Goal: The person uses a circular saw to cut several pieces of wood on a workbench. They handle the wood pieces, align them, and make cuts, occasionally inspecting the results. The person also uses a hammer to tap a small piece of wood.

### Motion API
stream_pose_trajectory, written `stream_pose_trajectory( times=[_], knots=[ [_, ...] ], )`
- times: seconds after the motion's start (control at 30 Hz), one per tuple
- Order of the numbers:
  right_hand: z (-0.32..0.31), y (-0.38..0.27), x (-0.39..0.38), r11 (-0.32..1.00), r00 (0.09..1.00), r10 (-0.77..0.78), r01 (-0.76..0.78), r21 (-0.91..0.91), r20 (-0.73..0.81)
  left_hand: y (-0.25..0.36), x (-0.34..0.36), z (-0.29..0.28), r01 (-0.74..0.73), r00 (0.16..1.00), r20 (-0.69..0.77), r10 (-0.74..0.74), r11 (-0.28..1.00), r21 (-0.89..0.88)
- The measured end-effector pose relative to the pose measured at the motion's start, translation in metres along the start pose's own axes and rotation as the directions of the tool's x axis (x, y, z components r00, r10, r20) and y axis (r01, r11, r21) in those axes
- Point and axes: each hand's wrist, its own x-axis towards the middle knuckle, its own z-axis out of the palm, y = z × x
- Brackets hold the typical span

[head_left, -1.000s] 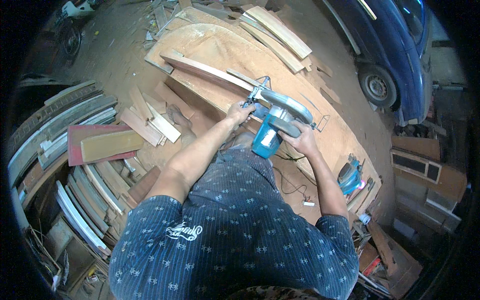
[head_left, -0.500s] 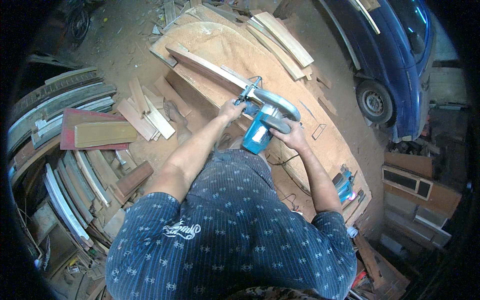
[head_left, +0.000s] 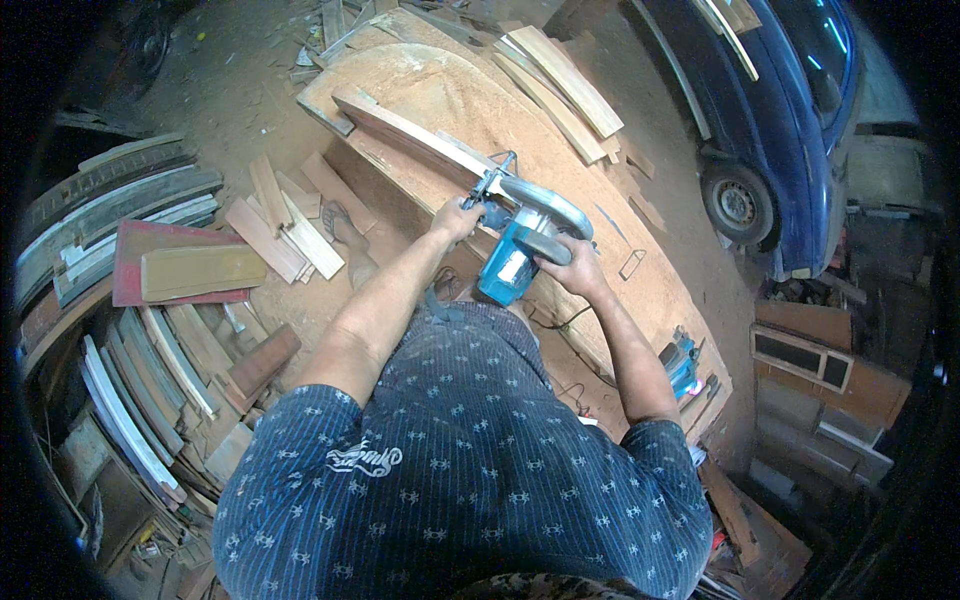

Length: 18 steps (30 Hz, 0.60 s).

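A teal circular saw (head_left: 508, 262) with a silver blade guard rests across a long wooden plank (head_left: 415, 137) lying on the workbench. My right hand (head_left: 578, 268) is wrapped around the saw's dark rear handle. At the front of the saw, my left hand (head_left: 457, 220) has its fingers closed on the edge of the base plate; just what the fingertips grip is partly hidden. The blade itself cannot be seen under the guard. A dark power cord (head_left: 562, 322) trails below the saw toward the bench edge.
The sawdust-covered workbench (head_left: 400, 75) runs from upper left to lower right. Another teal power tool (head_left: 682, 362) lies at its right end. Loose boards (head_left: 565, 80) lie at its far side, beyond them a blue vehicle (head_left: 775, 130). Stacked lumber (head_left: 150, 215) crowds the left.
The whole view has shifted slightly. Both hands keep their hold on the circular saw, which shows little or no movement along the plank.
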Motion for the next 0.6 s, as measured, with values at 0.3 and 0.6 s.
stream_pose_trajectory(
  times=[0.3,0.6],
  knots=[
    [-0.001,-0.018,0.011,0.998,0.998,0.059,-0.059,-0.025,0.014,0.013,-0.001,-0.021,0.055,0.997,0.06,-0.053,0.998,-0.023],
    [-0.005,-0.054,0.021,0.994,0.994,0.109,-0.109,0.018,0.011,-0.006,0.023,-0.03,0.027,0.993,0.12,-0.022,0.999,-0.042]
  ],
)
